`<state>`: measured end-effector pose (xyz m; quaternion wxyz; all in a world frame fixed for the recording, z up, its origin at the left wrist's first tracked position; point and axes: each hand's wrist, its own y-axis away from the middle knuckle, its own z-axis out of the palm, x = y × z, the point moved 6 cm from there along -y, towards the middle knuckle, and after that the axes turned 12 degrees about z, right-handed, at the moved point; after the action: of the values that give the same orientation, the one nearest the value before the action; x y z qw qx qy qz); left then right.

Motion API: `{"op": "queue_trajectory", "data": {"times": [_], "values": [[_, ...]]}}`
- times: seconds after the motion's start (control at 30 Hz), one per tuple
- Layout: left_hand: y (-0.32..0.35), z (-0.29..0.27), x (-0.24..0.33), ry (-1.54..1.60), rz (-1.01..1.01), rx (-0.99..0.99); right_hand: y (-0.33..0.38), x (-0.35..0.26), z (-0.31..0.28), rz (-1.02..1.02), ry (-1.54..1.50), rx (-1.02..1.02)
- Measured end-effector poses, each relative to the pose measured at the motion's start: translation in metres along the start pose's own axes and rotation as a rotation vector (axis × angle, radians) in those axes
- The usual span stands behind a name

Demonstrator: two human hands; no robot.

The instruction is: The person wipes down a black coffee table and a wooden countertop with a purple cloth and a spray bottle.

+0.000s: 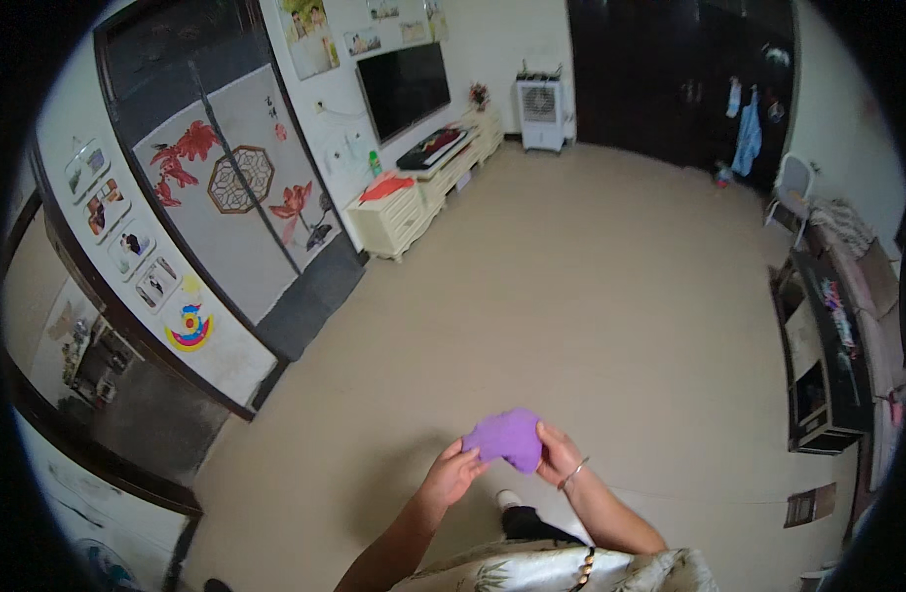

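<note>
Holding plain purple cloth (509, 437), uneven-edged, between hands (453, 477) (560, 457).

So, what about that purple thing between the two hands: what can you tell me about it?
The purple cloth is plain, evenly coloured and soft-looking, like fabric. Its outline is irregular, with a rounded top, and a darker fold shows along its lower edge. It is held in the air above the pale floor, in front of the body. The left hand pinches its left end; the right hand grips its right edge. Its full size and layers can't be told.
</note>
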<state>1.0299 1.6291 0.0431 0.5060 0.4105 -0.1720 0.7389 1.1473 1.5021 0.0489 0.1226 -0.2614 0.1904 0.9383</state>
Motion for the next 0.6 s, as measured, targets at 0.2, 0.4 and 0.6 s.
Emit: {"op": "queue_trajectory", "data": {"times": [0.2, 0.4, 0.6], "values": [[-0.128, -0.082, 0.087, 0.126, 0.114, 0.139, -0.205, -0.044, 0.047, 0.138, 0.013, -0.12], [-0.277, -0.156, 0.165, 0.491, 0.235, 0.163, -0.384, -0.078, 0.062, 0.294, 0.015, -0.124], [-0.466, -0.202, 0.261, 0.524, 0.161, 0.115, -0.553, -0.17, 0.087, 0.024, 0.39, 0.131]]}}
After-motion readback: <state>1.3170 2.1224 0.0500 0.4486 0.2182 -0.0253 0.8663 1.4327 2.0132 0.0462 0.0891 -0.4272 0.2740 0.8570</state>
